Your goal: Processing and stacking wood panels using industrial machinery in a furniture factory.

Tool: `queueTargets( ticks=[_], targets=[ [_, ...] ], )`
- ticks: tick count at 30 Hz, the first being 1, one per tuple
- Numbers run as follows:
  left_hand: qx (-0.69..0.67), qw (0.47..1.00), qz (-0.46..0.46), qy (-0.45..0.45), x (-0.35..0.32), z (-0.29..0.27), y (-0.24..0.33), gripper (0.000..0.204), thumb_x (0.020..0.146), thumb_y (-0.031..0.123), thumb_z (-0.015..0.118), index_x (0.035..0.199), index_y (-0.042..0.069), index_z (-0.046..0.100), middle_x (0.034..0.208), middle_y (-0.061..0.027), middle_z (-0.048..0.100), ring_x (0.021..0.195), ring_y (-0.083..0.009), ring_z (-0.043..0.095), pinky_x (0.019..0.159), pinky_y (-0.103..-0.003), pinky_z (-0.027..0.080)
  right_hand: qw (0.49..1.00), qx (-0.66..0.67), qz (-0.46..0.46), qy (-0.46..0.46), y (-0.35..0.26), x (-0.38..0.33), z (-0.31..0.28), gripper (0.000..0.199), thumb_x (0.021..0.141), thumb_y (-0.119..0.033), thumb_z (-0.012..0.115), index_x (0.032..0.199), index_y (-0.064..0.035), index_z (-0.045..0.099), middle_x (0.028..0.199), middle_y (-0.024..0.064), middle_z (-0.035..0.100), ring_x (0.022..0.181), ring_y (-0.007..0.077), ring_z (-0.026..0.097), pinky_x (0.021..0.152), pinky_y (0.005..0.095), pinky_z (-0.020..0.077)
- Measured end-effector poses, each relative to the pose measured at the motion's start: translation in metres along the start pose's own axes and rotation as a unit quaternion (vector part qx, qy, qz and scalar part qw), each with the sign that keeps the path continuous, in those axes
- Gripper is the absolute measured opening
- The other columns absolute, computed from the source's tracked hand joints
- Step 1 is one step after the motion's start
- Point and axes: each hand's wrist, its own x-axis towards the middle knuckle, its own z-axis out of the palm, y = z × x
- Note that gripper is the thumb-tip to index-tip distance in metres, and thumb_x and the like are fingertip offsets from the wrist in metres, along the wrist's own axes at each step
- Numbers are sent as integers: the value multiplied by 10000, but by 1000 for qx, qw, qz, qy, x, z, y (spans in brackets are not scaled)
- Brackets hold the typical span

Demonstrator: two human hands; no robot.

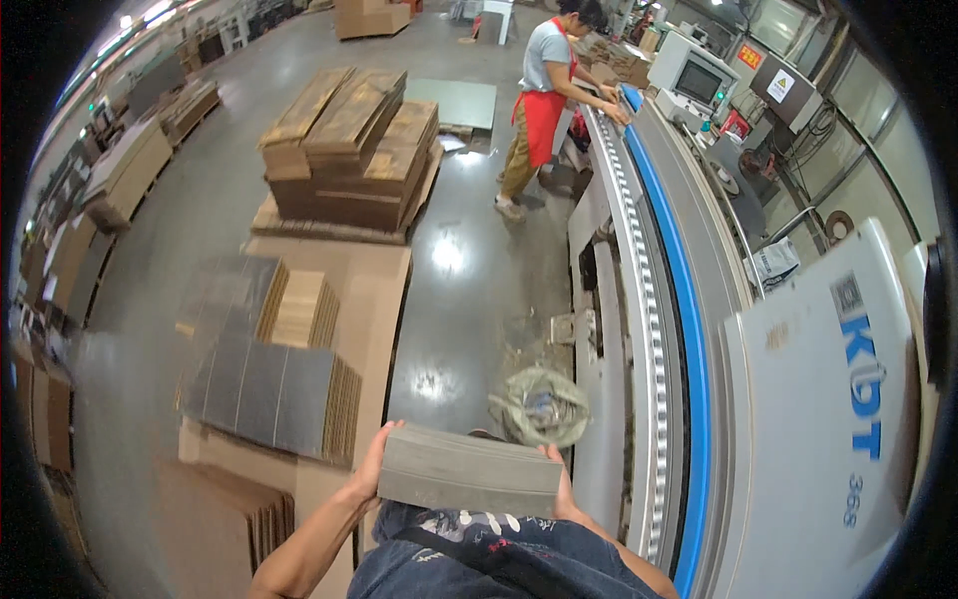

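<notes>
In front of my body I hold a stack of long grey boards (469,471) crosswise, pressed between both palms. My left hand (371,463) grips its left end, with the thumb near the top edge. At the right end my right hand (562,483) is closed against the side; part of its fingers is hidden by the boards. Just left of my left hand stand stacks of dark grey boards (261,394) with brown edges, on a flat cardboard-coloured sheet (374,299).
Along my right runs a long machine (696,399) with a blue strip and a white roller track. A bag (540,407) lies on the floor beside it. Farther off, a person in a red apron (545,125) works at the machine, near piled brown boards (349,160).
</notes>
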Motion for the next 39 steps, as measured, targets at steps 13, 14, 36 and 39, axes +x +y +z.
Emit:
queueTargets(
  ticks=[13, 14, 36, 39],
  targets=[
    [-41, 995, -2, 91, 316, 5, 342, 678, 951, 578, 295, 1427, 100, 355, 1421, -98, 406, 1296, -229, 392, 1067, -380, 319, 996, -15, 49, -69, -310, 344, 224, 600, 969, -497, 439, 1360, -43, 424, 1306, 45, 501, 1157, 165, 485, 999, 306, 374],
    [-66, 992, 10, 103, 339, 4, 367, 626, 964, 546, 311, 1382, 91, 410, 1358, -83, 463, 1246, -205, 432, 1043, -358, 341, 997, -36, 53, -52, -332, 362, 242, 667, 965, -506, 441, 1414, -27, 328, 1376, 62, 432, 1217, 175, 439, 1037, 314, 338],
    [38, 995, -64, 70, 943, 3, 994, 598, 922, 593, 385, 1196, 97, 576, 1187, -87, 603, 1078, -228, 566, 929, -369, 448, 994, 108, 11, 21, -786, 893, 590, 827, 924, -550, 477, 1483, -17, 183, 1510, 94, 277, 1361, 197, 311, 1112, 346, 270],
    [79, 991, -99, 37, 1019, 22, 1067, 686, 901, 631, 387, 1290, 83, 524, 1300, -113, 541, 1166, -246, 519, 972, -392, 421, 990, 137, 6, 34, -855, 966, 614, 817, 924, -565, 467, 1474, -15, 219, 1482, 82, 320, 1320, 184, 360, 1092, 337, 299]
  ],
)
